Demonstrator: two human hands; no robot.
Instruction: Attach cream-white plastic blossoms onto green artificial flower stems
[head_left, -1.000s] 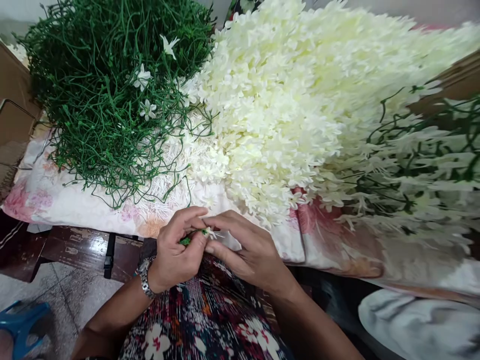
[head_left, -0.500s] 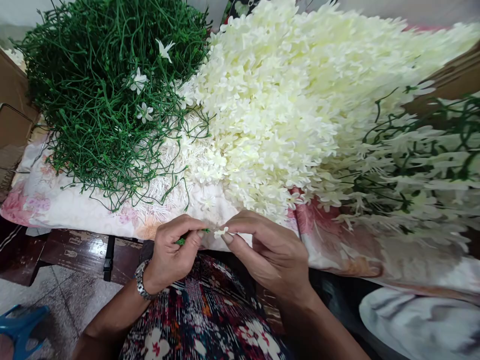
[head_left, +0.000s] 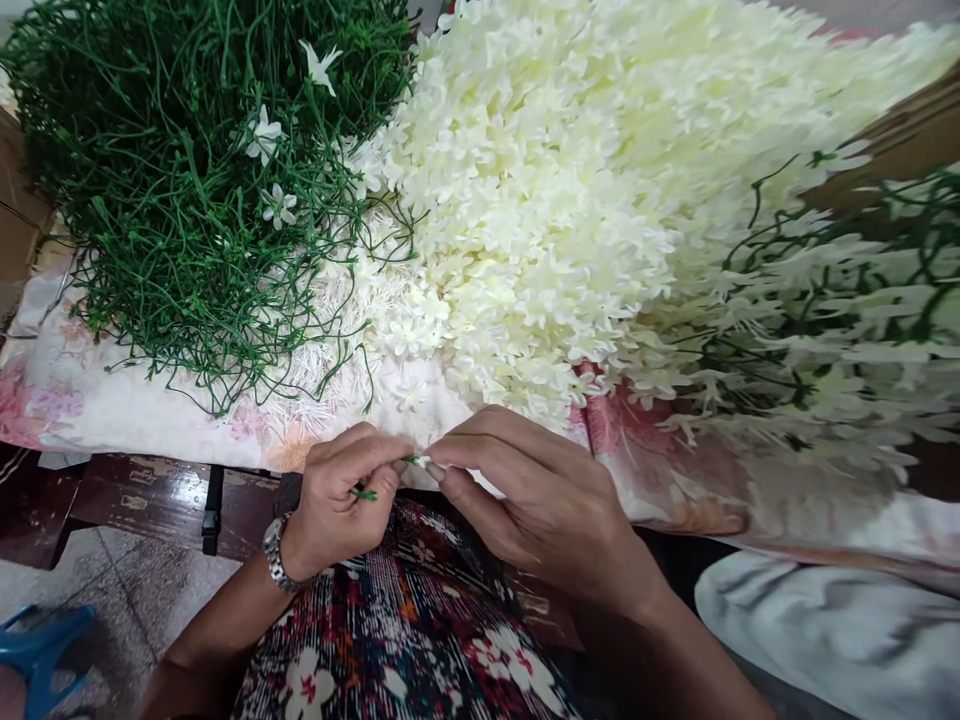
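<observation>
My left hand (head_left: 349, 495), with a watch on its wrist, pinches a short green plastic stem (head_left: 365, 494) whose tip pokes out between thumb and forefinger. Facing it, my right hand (head_left: 525, 500) pinches a small white artificial flower piece (head_left: 423, 463), mostly covered by the fingertips. The stem tip and the white piece meet, or nearly so, between both hands. Behind my left hand lies a heap of green stems (head_left: 187, 200) with a few white flowers on top. A large pile of cream-white petals (head_left: 540, 220) spreads beyond my right hand.
A floral cloth (head_left: 135, 410) covers the table. Finished-looking white flowers on green stems (head_left: 840, 330) lie at the right. Cardboard (head_left: 911, 145) stands at the right edge. A blue plastic stool (head_left: 45, 650) is on the floor at lower left.
My right hand has moved left, bringing the white flower piece up to the stem tip. The view has shifted slightly. Both pinches have stayed closed.
</observation>
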